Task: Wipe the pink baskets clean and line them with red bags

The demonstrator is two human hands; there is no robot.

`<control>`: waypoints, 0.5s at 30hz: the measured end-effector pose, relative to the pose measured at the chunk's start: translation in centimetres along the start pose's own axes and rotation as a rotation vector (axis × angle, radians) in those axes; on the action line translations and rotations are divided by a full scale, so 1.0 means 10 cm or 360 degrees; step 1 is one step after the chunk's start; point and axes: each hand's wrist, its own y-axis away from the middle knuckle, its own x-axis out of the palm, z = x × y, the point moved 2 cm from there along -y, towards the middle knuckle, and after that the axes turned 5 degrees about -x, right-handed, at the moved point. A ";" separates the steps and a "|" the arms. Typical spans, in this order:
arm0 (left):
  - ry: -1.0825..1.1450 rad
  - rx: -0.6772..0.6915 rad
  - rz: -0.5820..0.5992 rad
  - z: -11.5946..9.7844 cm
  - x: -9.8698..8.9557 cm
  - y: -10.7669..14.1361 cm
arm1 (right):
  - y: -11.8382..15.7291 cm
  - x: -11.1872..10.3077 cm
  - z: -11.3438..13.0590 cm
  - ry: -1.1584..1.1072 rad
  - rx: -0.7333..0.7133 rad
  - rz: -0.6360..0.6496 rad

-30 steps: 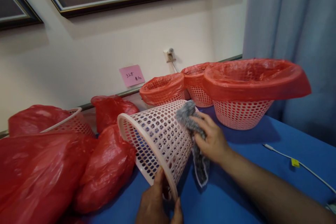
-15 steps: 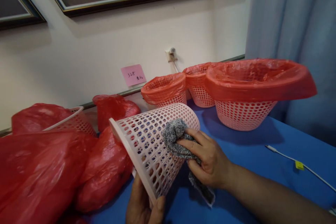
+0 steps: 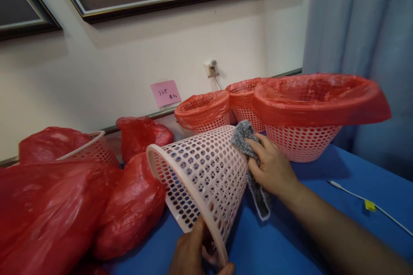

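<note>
Pink note: handwritten in dark ink, the pink note (image 3: 165, 93) on the wall (image 3: 125, 60) reads "32" plus a character; the smaller line below is too small to make out.
Yellow tag: wrapped on the white cable (image 3: 351, 191), the yellow tag (image 3: 369, 205) shows no writing that can be read.
Table edges: the blue table (image 3: 264, 253) meets the wall at the back, and its far right edge slants down past the blue curtain (image 3: 348, 51).
Open room: bare blue surface lies between the large lined basket (image 3: 303, 139) and the cable, with another stretch between the two hands.
Perforated basket: the pale pink basket (image 3: 206, 167) lies tipped on its side, its mouth toward the lower left, just beside the red bags (image 3: 132, 210).
Left hand: the left hand (image 3: 190, 253) grips the basket's rim at its lower side, thumb within the mouth.
Right hand: the right hand (image 3: 272, 169) clutches a gray cloth (image 3: 244, 139) against the basket's side near its base — a loose end dangles below.
Back row: two smaller lined baskets (image 3: 203, 111) stand upright beside the large one, red liners folded over their rims.
Half a second on: the cloth has moved from mid-side toward the base — and the mouth has swung more into view.
</note>
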 end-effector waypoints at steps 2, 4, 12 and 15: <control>-0.0006 -0.0003 0.0053 0.03 -0.01 0.00 | -0.01 -0.03 0.00 0.0042 -0.0058 0.0019; -0.0035 -0.0043 0.0059 0.04 -0.02 -0.01 | 0.04 -0.10 0.15 -0.0095 -0.0314 0.0013; -0.0120 0.0251 0.0089 -0.16 -0.07 -0.12 | 0.18 -0.10 0.41 -0.0448 -0.0723 -0.0024; -0.0174 0.0175 0.0035 -0.25 -0.07 -0.13 | 0.06 0.08 0.01 -0.0137 -0.0005 -0.0035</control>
